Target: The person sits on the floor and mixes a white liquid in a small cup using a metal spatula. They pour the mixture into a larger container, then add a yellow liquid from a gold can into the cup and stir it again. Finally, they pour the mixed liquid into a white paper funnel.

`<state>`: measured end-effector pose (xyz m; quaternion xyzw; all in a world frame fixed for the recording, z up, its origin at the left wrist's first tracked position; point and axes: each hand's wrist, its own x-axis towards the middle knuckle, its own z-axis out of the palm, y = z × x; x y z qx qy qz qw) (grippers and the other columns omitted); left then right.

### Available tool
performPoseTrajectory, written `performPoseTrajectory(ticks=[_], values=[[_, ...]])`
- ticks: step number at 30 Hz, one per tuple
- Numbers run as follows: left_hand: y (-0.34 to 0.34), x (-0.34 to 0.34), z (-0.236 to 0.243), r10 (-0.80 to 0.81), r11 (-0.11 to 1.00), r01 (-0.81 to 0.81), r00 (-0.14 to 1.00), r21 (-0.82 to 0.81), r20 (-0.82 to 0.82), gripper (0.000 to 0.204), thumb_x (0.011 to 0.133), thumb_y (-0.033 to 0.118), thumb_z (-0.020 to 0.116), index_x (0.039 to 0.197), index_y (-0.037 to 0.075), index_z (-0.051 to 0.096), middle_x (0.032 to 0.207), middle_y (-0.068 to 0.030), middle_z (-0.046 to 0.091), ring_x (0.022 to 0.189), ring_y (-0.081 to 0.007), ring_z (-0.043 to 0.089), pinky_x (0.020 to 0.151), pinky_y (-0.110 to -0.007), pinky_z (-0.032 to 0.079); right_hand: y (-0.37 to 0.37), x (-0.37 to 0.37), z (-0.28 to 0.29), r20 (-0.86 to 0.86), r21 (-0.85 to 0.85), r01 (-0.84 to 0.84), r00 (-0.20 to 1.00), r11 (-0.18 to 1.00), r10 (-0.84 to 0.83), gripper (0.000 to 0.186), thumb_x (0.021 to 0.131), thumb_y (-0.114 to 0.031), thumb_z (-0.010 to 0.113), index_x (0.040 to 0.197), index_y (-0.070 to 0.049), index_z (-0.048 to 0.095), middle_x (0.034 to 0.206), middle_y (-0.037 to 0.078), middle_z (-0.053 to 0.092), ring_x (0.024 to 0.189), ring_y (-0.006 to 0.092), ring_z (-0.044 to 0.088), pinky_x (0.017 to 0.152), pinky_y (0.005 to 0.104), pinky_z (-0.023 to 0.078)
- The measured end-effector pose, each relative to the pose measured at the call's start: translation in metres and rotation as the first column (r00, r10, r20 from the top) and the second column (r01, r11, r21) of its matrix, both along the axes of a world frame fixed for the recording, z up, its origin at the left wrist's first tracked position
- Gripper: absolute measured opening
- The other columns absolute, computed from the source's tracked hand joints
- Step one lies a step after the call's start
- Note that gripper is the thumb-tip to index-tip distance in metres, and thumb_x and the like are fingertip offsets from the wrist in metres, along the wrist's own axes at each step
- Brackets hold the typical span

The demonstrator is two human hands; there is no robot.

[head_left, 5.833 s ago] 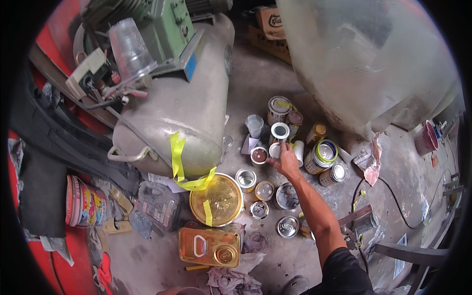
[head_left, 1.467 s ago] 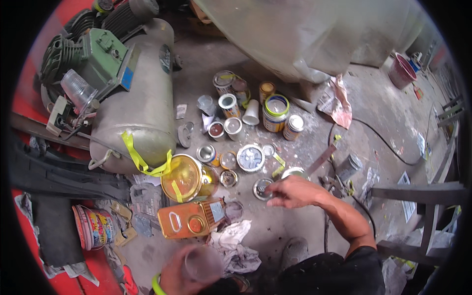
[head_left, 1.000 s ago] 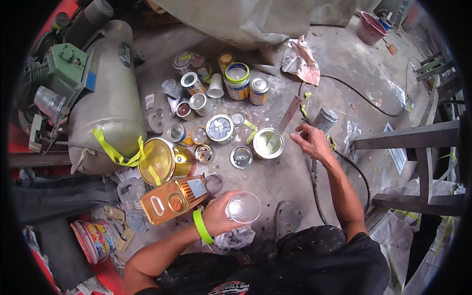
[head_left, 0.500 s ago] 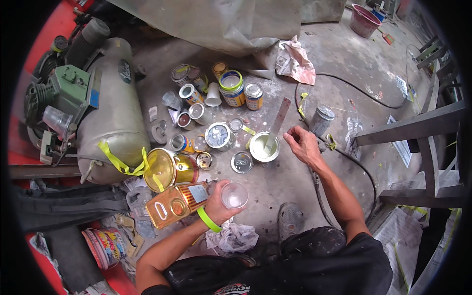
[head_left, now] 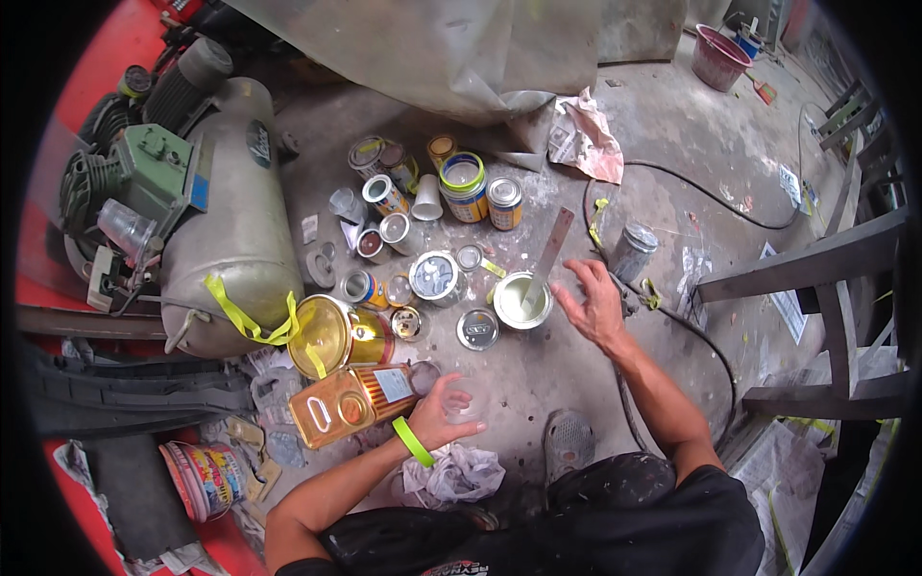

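Observation:
My left hand point(head_left: 440, 415), with a yellow-green band on the wrist, curls its thumb and fingers round a clear plastic cup point(head_left: 471, 399). That cup is low over the floor; whether it touches the floor I cannot tell. Just right of an open can of pale paint point(head_left: 522, 322), my right hand point(head_left: 597, 305) hovers with fingers apart and nothing in them. A flat metal strip point(head_left: 551, 245) stands in the paint and leans on the can's rim. Left of that can lies a round metal lid point(head_left: 477, 329). A rectangular gold tin point(head_left: 351, 403) lies beside my left hand.
Several cans and cups stand farther off, among them a yellow-rimmed can point(head_left: 463, 197) and a white cup point(head_left: 427, 200). A large gold can point(head_left: 331, 336) and an air compressor point(head_left: 226, 230) are at left. A black hose point(head_left: 696, 322) and metal frame point(head_left: 802, 254) lie at right.
My left hand has shifted slightly right and down with the cup, its fingers more spread. My right hand's fingers have opened out beside the paint can. The view has shifted a little.

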<state>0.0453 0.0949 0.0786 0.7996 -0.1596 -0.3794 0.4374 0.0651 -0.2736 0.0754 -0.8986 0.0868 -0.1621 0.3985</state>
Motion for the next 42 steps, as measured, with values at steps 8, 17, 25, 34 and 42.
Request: performPoseTrajectory(ticks=[8, 17, 25, 34, 42], values=[[0.001, 0.005, 0.007, 0.074, 0.997, -0.075, 0.997, -0.028, -0.022, 0.109, 0.072, 0.031, 0.097, 0.153, 0.005, 0.03, 0.124, -0.0193, 0.066, 0.116, -0.0281, 0.066, 0.102, -0.043, 0.052, 0.021, -0.009, -0.066, -0.272, -0.082, -0.347, 0.91, 0.934, 0.314, 0.132, 0.065, -0.074, 0.084, 0.166, -0.016, 0.022, 0.162, 0.044, 0.008, 0.15, 0.058, 0.024, 0.123, 0.0536, 0.031], [0.009, 0.02, -0.008, 0.082, 0.993, -0.083, 0.997, -0.085, -0.014, 0.104, 0.074, 0.036, 0.096, 0.15, 0.003, 0.033, 0.126, -0.0192, 0.066, 0.117, -0.0286, 0.066, 0.102, -0.044, 0.052, 0.035, 0.039, -0.08, -0.025, 0.135, -0.219, 0.974, 0.966, 0.224, 0.141, 0.06, -0.07, 0.09, 0.163, -0.002, 0.02, 0.154, 0.035, 0.036, 0.143, 0.0506, 0.041, 0.116, 0.0502, 0.041], [0.013, 0.027, -0.014, 0.146, 0.979, -0.155, 0.986, -0.133, -0.077, 0.104, 0.074, 0.034, 0.096, 0.15, 0.001, 0.034, 0.125, -0.0195, 0.065, 0.117, -0.0279, 0.064, 0.102, -0.043, 0.051, 0.037, 0.039, -0.058, -0.326, 0.073, -0.277, 0.901, 0.958, 0.285, 0.147, 0.055, -0.071, 0.092, 0.16, 0.005, 0.023, 0.146, 0.032, 0.042, 0.135, 0.0483, 0.048, 0.115, 0.0488, 0.041], [0.009, 0.029, -0.011, 0.173, 0.971, -0.185, 0.98, -0.148, -0.096, 0.101, 0.076, 0.029, 0.095, 0.15, 0.002, 0.033, 0.125, -0.0186, 0.065, 0.117, -0.0271, 0.064, 0.103, -0.043, 0.051, 0.065, 0.053, -0.079, -0.028, 0.096, -0.109, 0.993, 0.989, 0.112, 0.141, 0.059, -0.061, 0.095, 0.158, 0.007, 0.021, 0.148, 0.034, 0.04, 0.135, 0.0489, 0.047, 0.113, 0.0488, 0.043], [0.016, 0.029, -0.015, 0.183, 0.966, -0.196, 0.979, -0.17, -0.091, 0.099, 0.077, 0.031, 0.095, 0.149, 0.002, 0.034, 0.124, -0.018, 0.065, 0.117, -0.0263, 0.064, 0.103, -0.042, 0.051, 0.079, 0.069, -0.065, -0.086, 0.143, -0.019, 0.996, 0.99, 0.032, 0.13, 0.063, -0.043, 0.095, 0.157, 0.01, 0.023, 0.144, 0.033, 0.042, 0.132, 0.0478, 0.049, 0.11, 0.0474, 0.046]])
